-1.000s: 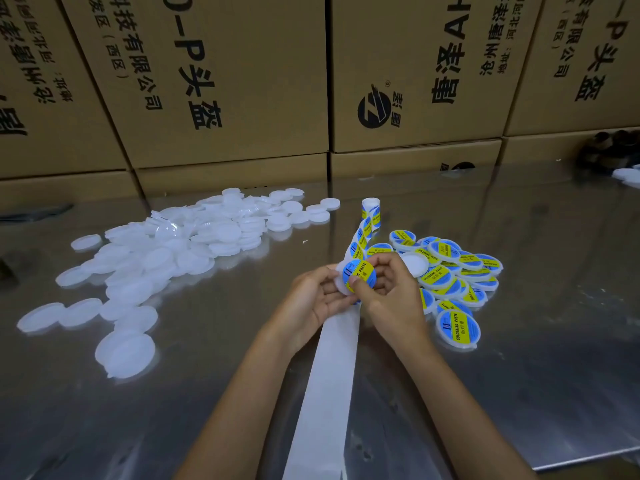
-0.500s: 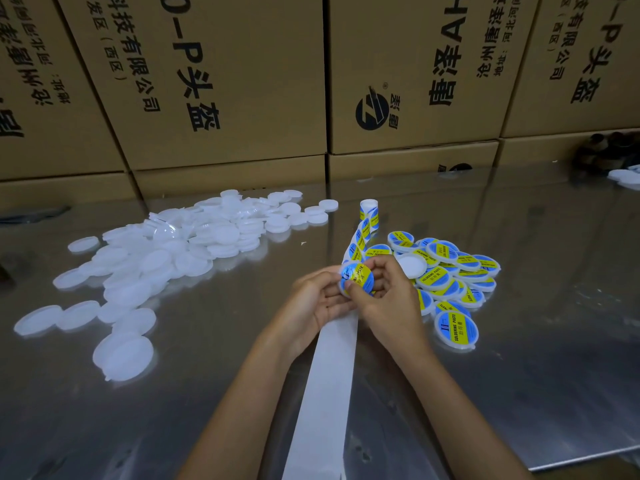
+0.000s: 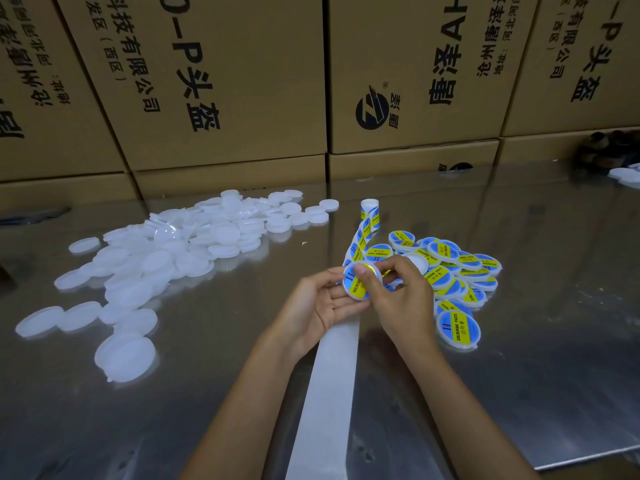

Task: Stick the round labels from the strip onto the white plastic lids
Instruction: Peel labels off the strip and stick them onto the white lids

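A white lid with a blue and yellow round label (image 3: 356,285) is held above the table's middle. My left hand (image 3: 318,308) cradles the lid from below, fingers curled round its edge. My right hand (image 3: 398,299) grips it from the right, its thumb pressing on the label's face. The label strip (image 3: 367,220) runs from a small roll at the back toward my hands, and its bare white backing (image 3: 329,393) trails to the front edge. A heap of plain white lids (image 3: 166,251) lies at the left. Several labelled lids (image 3: 453,271) are piled at the right.
The metal table (image 3: 536,341) is shiny, with its front right edge visible. A wall of cardboard boxes (image 3: 242,81) stands along the back. More white lids (image 3: 627,174) and a dark object (image 3: 602,147) lie at the far right.
The lid in my hands has tilted and shifted slightly left, and my right thumb now lies across the label's top. The camera has moved a little closer.
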A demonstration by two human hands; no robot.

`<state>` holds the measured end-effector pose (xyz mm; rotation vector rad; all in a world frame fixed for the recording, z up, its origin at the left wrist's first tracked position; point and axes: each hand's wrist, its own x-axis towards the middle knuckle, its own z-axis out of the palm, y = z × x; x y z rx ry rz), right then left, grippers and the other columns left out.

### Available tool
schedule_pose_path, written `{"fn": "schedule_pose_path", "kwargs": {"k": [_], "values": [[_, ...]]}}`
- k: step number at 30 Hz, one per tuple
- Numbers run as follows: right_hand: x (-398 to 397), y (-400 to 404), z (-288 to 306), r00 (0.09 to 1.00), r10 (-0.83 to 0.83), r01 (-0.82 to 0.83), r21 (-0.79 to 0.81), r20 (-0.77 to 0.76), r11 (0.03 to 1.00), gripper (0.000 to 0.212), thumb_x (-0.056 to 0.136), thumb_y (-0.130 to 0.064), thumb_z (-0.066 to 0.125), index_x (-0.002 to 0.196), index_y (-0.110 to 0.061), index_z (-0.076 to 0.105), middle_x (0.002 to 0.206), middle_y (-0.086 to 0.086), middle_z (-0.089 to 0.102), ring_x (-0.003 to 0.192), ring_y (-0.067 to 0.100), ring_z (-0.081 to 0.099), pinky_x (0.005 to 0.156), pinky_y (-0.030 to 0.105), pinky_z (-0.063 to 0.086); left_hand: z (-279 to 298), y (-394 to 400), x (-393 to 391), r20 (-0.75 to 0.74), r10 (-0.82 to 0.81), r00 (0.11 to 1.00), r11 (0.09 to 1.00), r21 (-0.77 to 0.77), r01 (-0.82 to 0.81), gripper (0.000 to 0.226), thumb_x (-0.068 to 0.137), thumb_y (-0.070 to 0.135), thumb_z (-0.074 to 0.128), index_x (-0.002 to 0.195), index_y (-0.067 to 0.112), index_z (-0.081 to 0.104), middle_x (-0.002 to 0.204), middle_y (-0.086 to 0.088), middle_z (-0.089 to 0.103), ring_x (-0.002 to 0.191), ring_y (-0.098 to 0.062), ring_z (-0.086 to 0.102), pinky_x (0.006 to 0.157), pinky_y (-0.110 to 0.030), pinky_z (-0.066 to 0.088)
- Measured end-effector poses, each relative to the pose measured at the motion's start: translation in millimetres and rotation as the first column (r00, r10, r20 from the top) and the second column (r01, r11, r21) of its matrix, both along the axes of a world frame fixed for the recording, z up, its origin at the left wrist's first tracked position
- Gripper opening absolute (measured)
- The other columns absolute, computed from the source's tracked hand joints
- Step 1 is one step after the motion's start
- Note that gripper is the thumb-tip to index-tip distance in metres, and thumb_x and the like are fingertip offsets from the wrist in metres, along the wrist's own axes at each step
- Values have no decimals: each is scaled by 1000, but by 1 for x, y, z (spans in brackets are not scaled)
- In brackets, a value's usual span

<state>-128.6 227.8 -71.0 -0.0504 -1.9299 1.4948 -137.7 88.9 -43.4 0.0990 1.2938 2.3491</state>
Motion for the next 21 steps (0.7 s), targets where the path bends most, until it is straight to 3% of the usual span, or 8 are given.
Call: {"fn": "schedule_pose_path", "kwargs": {"k": [1, 3, 5, 8, 11, 13, 17, 21], "values": [[-1, 1, 0, 1000, -12, 12, -8, -12, 1000, 23, 82, -29, 79, 70, -17, 64, 72, -8, 65, 76, 17, 59, 69, 15, 44, 0, 0, 0, 0, 1, 1000, 1000, -13, -1, 33, 99, 6, 43, 122, -8, 61, 114, -28, 70, 99, -33, 73, 80, -37, 62], [-2, 2, -1, 999, -29, 29, -10, -19, 1000, 26, 87, -25, 75, 67, -11, 65, 68, -5, 64, 72, 24, 60, 72, 35, 53, 0, 1, 0, -13, 3, 1000, 999, -44, -4, 27, 99, 7, 46, 113, -6, 65, 108, -28, 72, 94, -32, 74, 76, -37, 62], [-2, 2, -3, 999, -40, 40, -4, -8, 999, 29, 90, -25, 71, 67, -9, 66, 66, -3, 63, 68, 26, 60, 70, 49, 53, 0, 1, 0, -37, 2, 999, 998, -69, -5, 26, 99, 7, 48, 113, -6, 64, 107, -28, 72, 94, -32, 74, 75, -36, 62], [-4, 3, -4, 1000, 4, -3, -7, 21, 1000, 29, 95, -29, 64, 74, -10, 69, 69, 0, 67, 70, 28, 64, 70, 48, 54, -2, 1, -1, -92, 24, 995, 995, -92, -33, 30, 101, 6, 44, 121, -6, 62, 112, -28, 71, 99, -34, 73, 81, -37, 61], [0, -3, -2, 993, 100, -104, 59, 67, 993, 16, 88, -37, 70, 96, -23, 72, 88, -11, 70, 87, 13, 63, 77, 27, 51, -1, -1, -3, -113, 94, 989, 994, -37, -99, 32, 100, 1, 41, 121, 5, 65, 113, -22, 72, 100, -32, 73, 80, -36, 62], [1, -8, -3, 977, 186, -194, 70, 109, 979, 27, 83, -38, 77, 106, -27, 70, 95, -13, 71, 91, 6, 64, 78, 22, 52, -1, -3, -5, -99, 130, 987, 991, -22, -132, 35, 98, -1, 41, 122, 10, 64, 112, -20, 73, 98, -31, 74, 77, -34, 62], [3, -5, -3, 967, 233, -231, -32, 99, 972, 24, 87, -33, 74, 110, -25, 73, 80, 3, 75, 80, 21, 72, 77, 47, 58, -1, -5, -4, -117, 108, 987, 992, -52, -115, 30, 97, -2, 46, 114, 8, 69, 109, -20, 74, 98, -31, 74, 72, -35, 62], [4, -4, -5, 964, 260, -255, -80, 61, 964, 13, 93, -27, 69, 102, -35, 72, 79, -4, 76, 80, 15, 74, 79, 48, 59, -3, -5, -2, -195, 103, 975, 989, -81, -121, 32, 89, -13, 58, 114, 4, 67, 105, -21, 74, 94, -31, 74, 73, -34, 61]]}}
